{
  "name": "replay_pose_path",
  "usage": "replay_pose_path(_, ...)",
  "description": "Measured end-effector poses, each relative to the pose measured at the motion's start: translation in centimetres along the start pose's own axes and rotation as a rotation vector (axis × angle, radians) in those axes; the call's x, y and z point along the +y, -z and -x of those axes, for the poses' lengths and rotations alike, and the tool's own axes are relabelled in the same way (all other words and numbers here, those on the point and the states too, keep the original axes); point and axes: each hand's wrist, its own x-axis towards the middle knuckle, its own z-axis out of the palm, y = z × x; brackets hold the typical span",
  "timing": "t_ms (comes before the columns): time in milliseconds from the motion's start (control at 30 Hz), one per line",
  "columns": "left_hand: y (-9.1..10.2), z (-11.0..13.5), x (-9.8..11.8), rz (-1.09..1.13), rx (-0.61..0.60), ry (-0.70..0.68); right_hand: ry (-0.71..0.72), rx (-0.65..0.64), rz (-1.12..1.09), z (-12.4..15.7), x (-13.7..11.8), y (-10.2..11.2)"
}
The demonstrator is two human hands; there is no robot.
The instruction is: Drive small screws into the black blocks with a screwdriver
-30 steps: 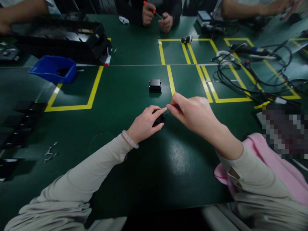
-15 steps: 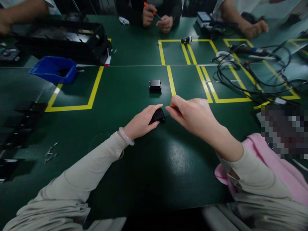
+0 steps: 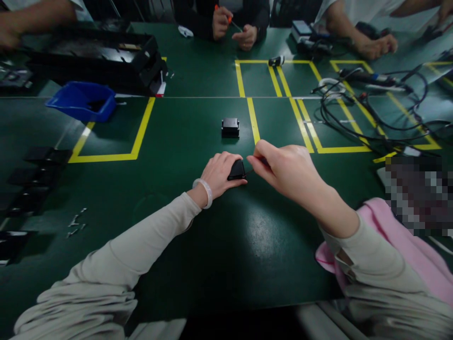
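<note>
My left hand [image 3: 220, 174] wraps around a small black block [image 3: 237, 171] on the green table, fingers along its far side and thumb along its near side. From my closed right hand [image 3: 279, 165], the slim shaft of a screwdriver-like tool [image 3: 249, 171] points at the block's right end. The fist hides most of that tool's handle, and whether the tip touches cannot be made out. Beyond my hands stands a second black block [image 3: 230, 127] with shiny pins at its sides.
Loose screws [image 3: 75, 223] and several black parts [image 3: 38, 174] lie at left. Behind them are a blue bin [image 3: 83, 101] and a black crate [image 3: 141, 61]. Cables [image 3: 325, 111] and a pink cloth [image 3: 380, 222] are at right. Across the table, a person's hands [image 3: 231, 28] hold an orange-handled screwdriver.
My left hand has shifted slightly right around the black block, its wrist turning more upright. My right hand stays nearly in place with the tool. The view has moved a little.
</note>
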Motion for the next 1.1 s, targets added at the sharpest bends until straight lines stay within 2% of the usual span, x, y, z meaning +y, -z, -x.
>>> replay_pose_path(133, 0.5, -0.2, 0.3, -0.051, -0.019, -0.021, -0.009, -0.014, -0.005, 0.0, 0.1, 0.2)
replay_pose_path(400, 3.0, 0.1, 1.8, -0.168, -0.113, 0.019, 0.005, 0.010, -0.146, -0.4, 0.7, -0.6)
replay_pose_path(633, 2.9, 0.0, 1.6, -0.165, -0.111, -0.012, 0.024, 0.123, -0.390, -0.8, 2.0, -1.7)
replay_pose_path(833, 3.0, -0.2, 2.0, -0.181, -0.103, 0.011, 0.015, 0.210, -0.499, 0.2, 2.9, -2.8)
replay_pose_path(1100, 3.3, -0.3, 2.6, -0.190, -0.139, 0.016, -0.090, 0.295, -0.774, 1.7, 4.4, -5.1)
